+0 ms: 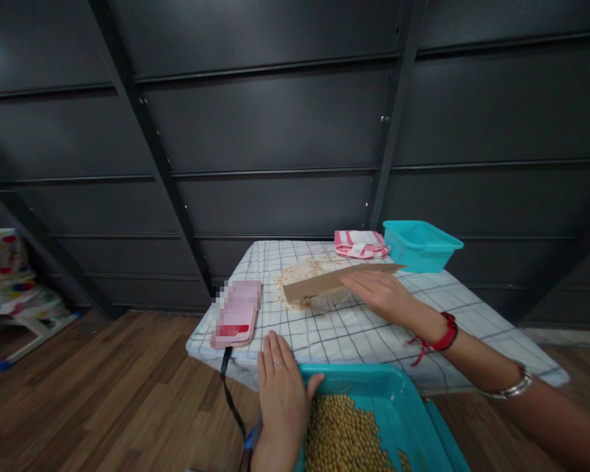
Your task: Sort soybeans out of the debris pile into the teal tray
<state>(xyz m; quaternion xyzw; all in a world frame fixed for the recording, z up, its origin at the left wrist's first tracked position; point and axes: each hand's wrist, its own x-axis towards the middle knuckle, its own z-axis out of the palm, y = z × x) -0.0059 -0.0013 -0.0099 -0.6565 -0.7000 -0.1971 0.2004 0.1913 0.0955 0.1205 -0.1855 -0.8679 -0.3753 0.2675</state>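
Note:
My right hand (377, 294) reaches over the table, its fingers closed on a strip of brown cardboard (319, 284) that stands tilted on its edge. Around and behind the cardboard lies a pale, loose scatter with small orange-tan bits (291, 274); its kind is too small to make out. My left hand (282, 393) lies along the near left rim of a teal tray (356, 372), fingers stretched flat and the thumb apart over the rim. Inside that tray sits a heap of round yellow-brown beans (344, 429).
A checked white cloth (344, 337) covers the table. On it are a pink phone (236, 313) at the left, a folded red-and-white towel (360, 242) and a turquoise tub (420, 246) at the back right. A black strap (230, 393) hangs off the front edge. Dark metal panels (270, 124) stand behind.

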